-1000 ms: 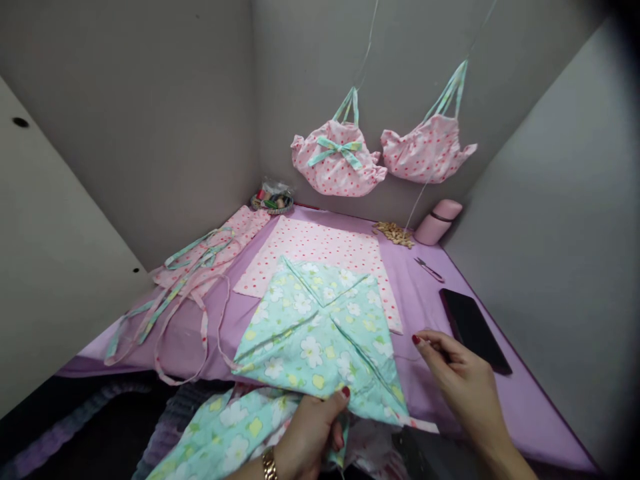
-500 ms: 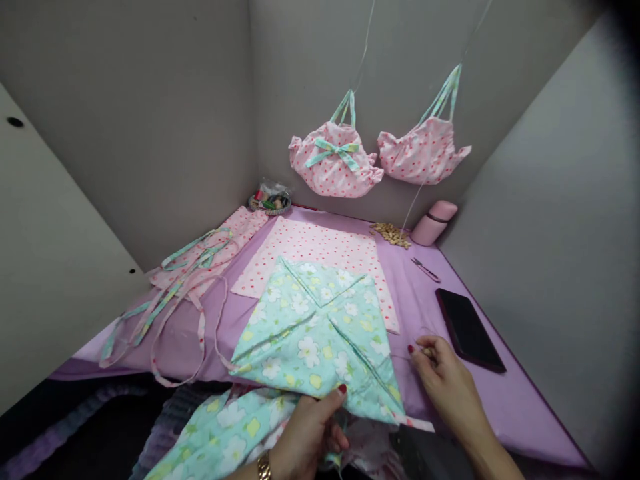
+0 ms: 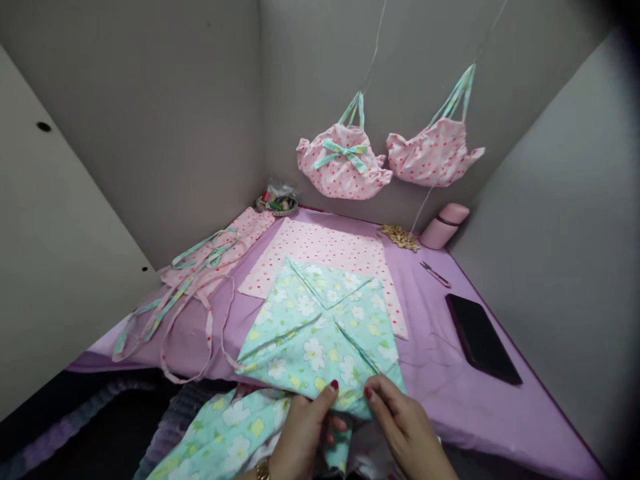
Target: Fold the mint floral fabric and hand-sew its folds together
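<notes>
A mint-green cloth (image 3: 314, 340) with white and yellow flowers lies on the purple-covered table, its near edge drawn over the table edge. Stitched or folded lines run across it towards the middle. My left hand (image 3: 306, 430) pinches the near edge, thumb on top and fingers curled beneath. Close to its right, my right hand (image 3: 407, 423) holds the same edge between thumb and fingers; whether a needle is also there is hidden. Thin thread trails faintly over the table to the right. More of the mint floral fabric (image 3: 220, 433) hangs below my left hand.
Beneath lies pink dotted fabric (image 3: 330, 240). At the right are a phone (image 3: 483, 339), thread snips (image 3: 435, 273), a pink bottle (image 3: 444, 227) and a pile of small tan pieces (image 3: 400, 237). Pink bags (image 3: 345, 177) hang above; fabric straps (image 3: 207, 333) and a basket (image 3: 277, 205) are left.
My right hand has come left from above the table to the cloth's near edge and closed on it. My left hand keeps its hold. The view has shifted slightly left.
</notes>
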Available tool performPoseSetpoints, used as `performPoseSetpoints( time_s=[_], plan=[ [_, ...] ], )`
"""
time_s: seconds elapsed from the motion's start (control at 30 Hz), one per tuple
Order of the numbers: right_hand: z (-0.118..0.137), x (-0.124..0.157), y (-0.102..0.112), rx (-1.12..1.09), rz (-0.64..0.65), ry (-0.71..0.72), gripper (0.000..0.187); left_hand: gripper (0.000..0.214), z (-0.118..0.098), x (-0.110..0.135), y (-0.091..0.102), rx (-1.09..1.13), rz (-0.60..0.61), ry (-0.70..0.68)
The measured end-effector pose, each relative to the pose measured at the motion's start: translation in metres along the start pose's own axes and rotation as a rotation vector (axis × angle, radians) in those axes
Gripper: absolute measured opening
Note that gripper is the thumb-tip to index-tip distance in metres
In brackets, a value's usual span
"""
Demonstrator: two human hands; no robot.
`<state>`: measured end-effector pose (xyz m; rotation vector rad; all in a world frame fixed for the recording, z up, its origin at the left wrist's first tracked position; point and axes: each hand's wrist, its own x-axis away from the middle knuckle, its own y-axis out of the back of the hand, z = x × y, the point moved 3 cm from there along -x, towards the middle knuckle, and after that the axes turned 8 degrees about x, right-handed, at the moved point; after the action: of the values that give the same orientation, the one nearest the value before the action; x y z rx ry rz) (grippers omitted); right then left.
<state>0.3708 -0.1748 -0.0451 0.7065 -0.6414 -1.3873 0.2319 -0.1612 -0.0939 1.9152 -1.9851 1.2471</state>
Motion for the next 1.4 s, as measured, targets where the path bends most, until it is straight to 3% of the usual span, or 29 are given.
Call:
performPoseSetpoints(
  time_s=[0.1, 0.27, 0.43, 0.7, 0.9, 1.4],
  plan=[
    [-0.005, -0.001, 0.003, -0.008, -0.013, -0.007, 0.028, 0.052, 0.002, -0.004, 0.000, 0.032, -0.020, -0.027],
    [-0.002, -0.002, 0.007, -0.032, -0.002, -0.007, 0.031, 0.059, 0.006, -0.005, -0.005, 0.112, 0.015, 0.088],
    [-0.009, -0.003, 0.005, -0.079, 0.024, -0.017, 0.029, 0.053, 0.006, -0.003, -0.006, 0.064, 0.003, 0.050],
    [-0.021, -0.002, 0.002, -0.111, -0.022, -0.015, 0.025, 0.058, 0.012, -0.010, -0.008, 0.186, -0.004, 0.138],
    [-0.010, 0.002, 0.007, -0.015, -0.023, 0.054, 0.022, 0.048, 0.006, -0.003, -0.004, 0.104, -0.037, 0.047],
    [-0.002, 0.005, 0.005, 0.157, 0.045, 0.083, 0.031, 0.035, 0.004, -0.003, -0.005, 0.014, 0.034, 0.011]
  ],
)
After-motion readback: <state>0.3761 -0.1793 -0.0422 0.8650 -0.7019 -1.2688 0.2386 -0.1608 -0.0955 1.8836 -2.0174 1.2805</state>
